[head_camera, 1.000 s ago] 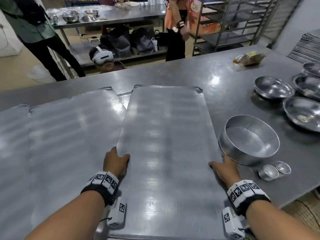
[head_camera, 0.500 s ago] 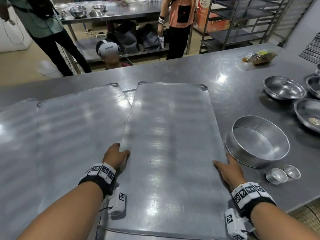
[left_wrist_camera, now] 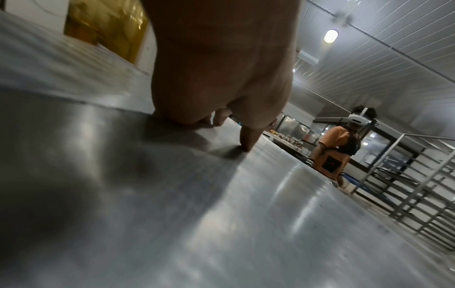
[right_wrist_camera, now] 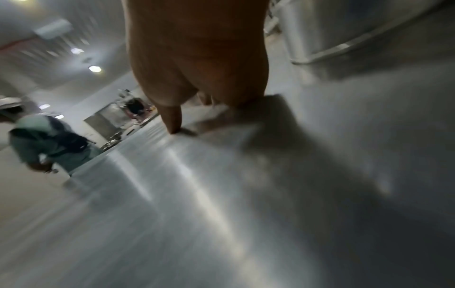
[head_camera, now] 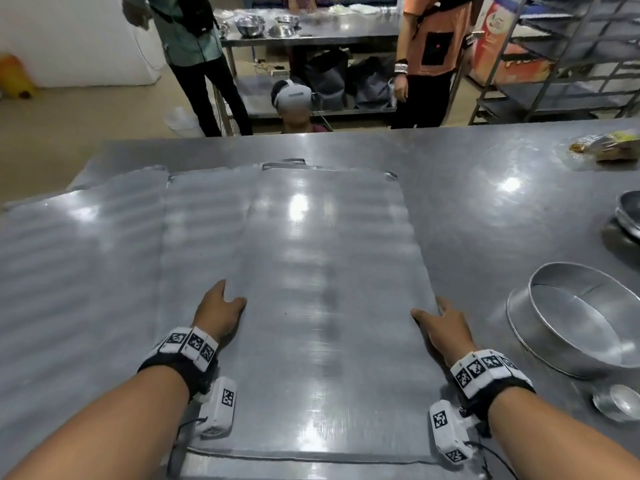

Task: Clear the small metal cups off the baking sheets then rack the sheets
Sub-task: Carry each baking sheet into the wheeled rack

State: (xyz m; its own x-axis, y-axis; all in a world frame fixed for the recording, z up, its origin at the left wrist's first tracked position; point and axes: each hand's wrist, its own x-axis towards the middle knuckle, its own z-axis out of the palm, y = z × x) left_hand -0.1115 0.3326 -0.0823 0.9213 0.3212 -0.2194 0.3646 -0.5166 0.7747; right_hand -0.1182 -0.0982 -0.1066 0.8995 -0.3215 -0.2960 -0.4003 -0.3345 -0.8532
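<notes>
A person's two hands take hold of the top sheet [head_camera: 325,306] of a stack at the near edge of a steel tabletop [head_camera: 485,209]. The left hand [head_camera: 216,311] grasps the sheet's left long edge, thumb lying on the upper face and fingers curled over the side; the left wrist view shows the thumb tip [left_wrist_camera: 247,144] pressed to the metal. The right hand [head_camera: 445,327] grasps the right long edge in the same way, thumb on top, its tip [right_wrist_camera: 173,126] touching the sheet in the right wrist view. Both grips are closed on the sheet, which lies lengthwise away from the person, its near end over the tabletop's near edge. More sheets [head_camera: 86,258] lie overlapped under it and spread toward the left edge of the tabletop.

Toward the right edge stands a round pan [head_camera: 581,320], just beside the right hand but apart from it. A small cup [head_camera: 616,401] sits on the tabletop at the near right, in front of the pan, off the sheets. A bowl [head_camera: 628,213] shows partly at the right edge, and a wrapped packet [head_camera: 606,147] lies near the far right corner. Beyond the far edge two people stand, a third wears a white headset [head_camera: 294,95], and a steel rack [head_camera: 561,57] stands at the back right.
</notes>
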